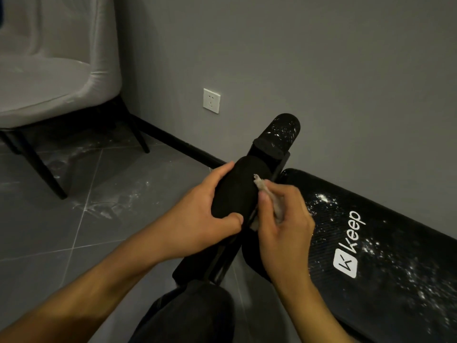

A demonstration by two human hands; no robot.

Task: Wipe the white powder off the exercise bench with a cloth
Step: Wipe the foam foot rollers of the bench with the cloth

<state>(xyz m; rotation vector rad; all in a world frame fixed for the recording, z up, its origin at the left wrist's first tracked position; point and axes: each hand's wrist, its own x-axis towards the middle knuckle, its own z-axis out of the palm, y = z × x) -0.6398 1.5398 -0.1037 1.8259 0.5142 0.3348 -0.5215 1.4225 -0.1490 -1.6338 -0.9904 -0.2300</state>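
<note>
The black exercise bench pad [376,256] with a white "keep" logo lies at the right, speckled with white powder. At its end stand two black foam rollers. My left hand [197,219] grips the near foam roller [237,189], which looks free of powder. My right hand [284,224] holds a bunched grey cloth [269,196] and presses it against the roller's right end, beside the black frame bar. The far foam roller [282,134] carries white powder specks.
A grey upholstered chair [49,78] on black legs stands at the left. White powder is smeared on the grey tiled floor [111,201]. A grey wall with a white socket [211,100] runs behind. My dark-trousered knee [193,315] is at the bottom.
</note>
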